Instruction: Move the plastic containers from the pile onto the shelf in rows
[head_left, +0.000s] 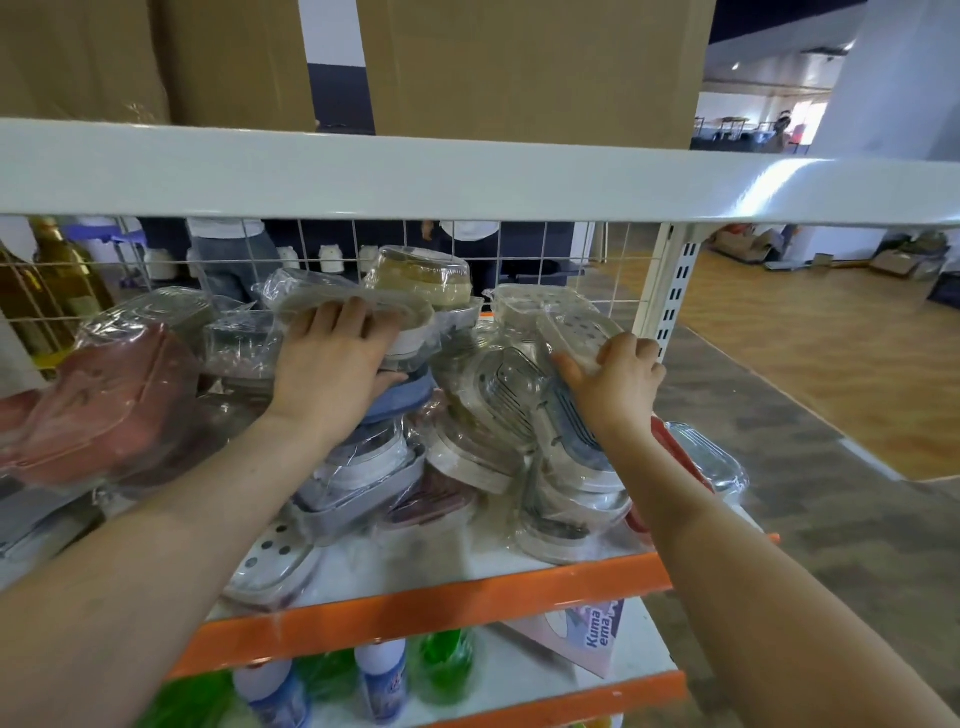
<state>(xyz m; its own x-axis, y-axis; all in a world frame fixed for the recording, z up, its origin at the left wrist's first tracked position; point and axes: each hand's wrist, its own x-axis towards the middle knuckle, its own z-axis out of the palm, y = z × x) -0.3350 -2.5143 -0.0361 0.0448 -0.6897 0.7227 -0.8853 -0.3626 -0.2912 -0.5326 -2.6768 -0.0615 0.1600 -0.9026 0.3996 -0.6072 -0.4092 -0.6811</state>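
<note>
Reaching: both my arms stretch into a store shelf (467, 566) heaped with plastic-wrapped containers.
Left hand: my left hand (332, 358) lies on a wrapped white container (358, 312) near the top of the pile, fingers spread over its lid and thumb tucked under its front edge, gripping it.
Right hand: my right hand (615, 382) grasps a clear perforated container (576, 332) at the right side of the pile, fingers curled over its near edge, thumb below.
Pile: the containers lie jumbled and tilted against one another across the shelf, a pink container (104, 400) at the left, a tan-filled tub (423, 278) at the back against the wire grid (571, 260).
Front edge: a white perforated lid (275, 561) lies flat near the orange shelf lip (441, 608).
Below: bottles with white caps (382, 675) stand on the lower shelf beside green bottles (444, 660).
Above: cardboard boxes (530, 67) sit on the white top shelf (415, 171).
Right: wooden floor (810, 338) stretches beyond the rack.
</note>
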